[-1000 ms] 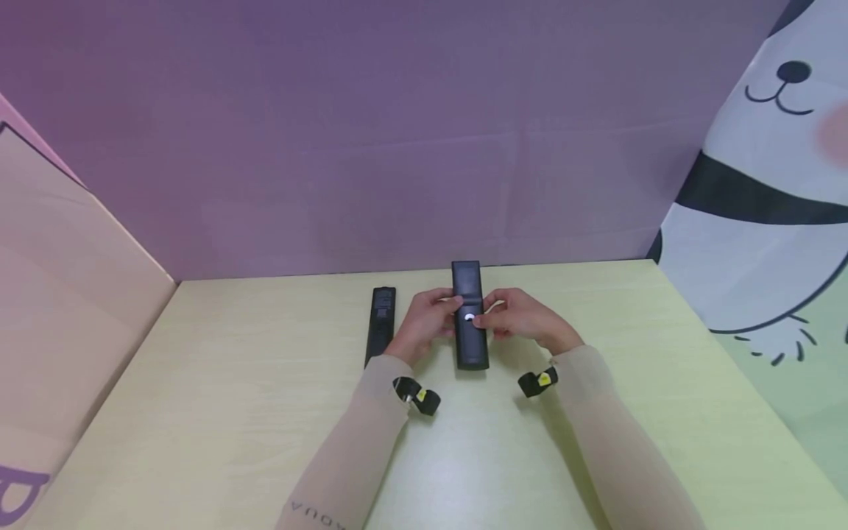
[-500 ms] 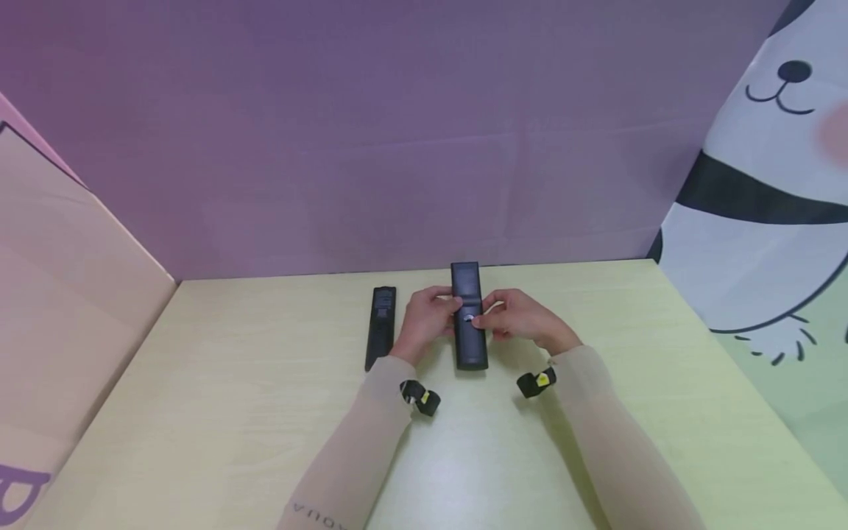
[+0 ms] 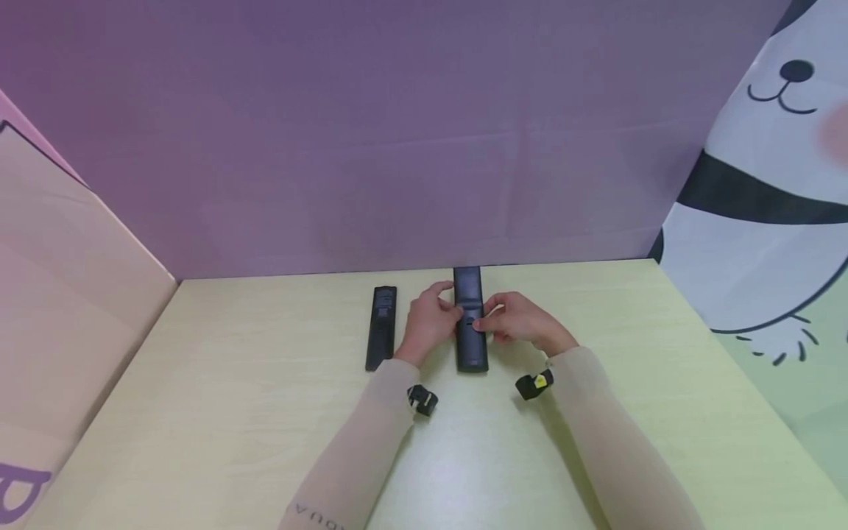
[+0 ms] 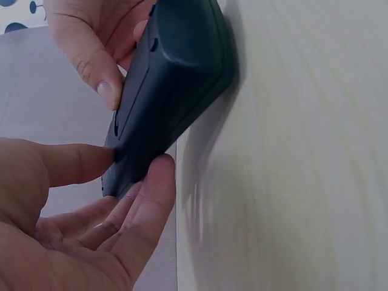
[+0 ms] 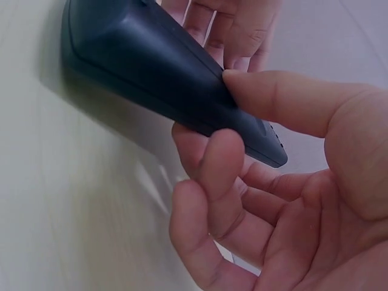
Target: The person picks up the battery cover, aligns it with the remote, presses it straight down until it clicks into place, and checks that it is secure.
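Note:
A black remote control (image 3: 472, 350), back side up with a step across its middle, is between both hands near the table's far edge. The left hand (image 3: 428, 324) pinches its left side; in the left wrist view the thumb presses the back and the fingertips (image 4: 161, 173) meet the lower side. My right hand (image 3: 523, 322) grips the opposite edge, thumb (image 5: 267, 94) on the back and curled fingers beneath. In the right wrist view, the remote's near end (image 5: 100, 24) is close over the table. A second, slimmer black remote (image 3: 381, 331) lies left of the left hand.
The pale wooden table (image 3: 232, 412) ends against a purple backdrop (image 3: 331, 147) close behind the remotes. A light panel (image 3: 73, 258) borders the left, and a panda-printed panel (image 3: 762, 250) borders the right. Small black cameras (image 3: 534, 384) sit on both wrists.
The held remote has tipped and come slightly lower in the head view, and the pale glint on its back has gone. The left hand's upper finger has shifted up, while the right hand barely moved.

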A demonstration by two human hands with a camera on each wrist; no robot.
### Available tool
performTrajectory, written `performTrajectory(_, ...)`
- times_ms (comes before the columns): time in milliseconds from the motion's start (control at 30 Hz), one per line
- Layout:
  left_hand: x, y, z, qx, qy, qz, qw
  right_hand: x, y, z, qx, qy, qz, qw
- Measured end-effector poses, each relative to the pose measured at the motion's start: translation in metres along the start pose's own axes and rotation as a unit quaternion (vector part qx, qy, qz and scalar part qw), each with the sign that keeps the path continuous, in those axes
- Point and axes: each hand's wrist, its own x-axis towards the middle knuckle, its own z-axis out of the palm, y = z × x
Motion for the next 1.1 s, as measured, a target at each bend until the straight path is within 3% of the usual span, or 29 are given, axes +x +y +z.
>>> performTrajectory(433,-0.0008,-0.0025,0.0014,0.066,-0.014,-0.006,0.9977,0.0039,0.006,0.0049,-0.011,-0.007,0.013,1.0)
performTrajectory(1100,-0.002,-0.0033,0.0056,0.088,-0.017,-0.011,0.996,0.0062,0.0073,0.0087,-0.01,0.007,0.039,0.999)
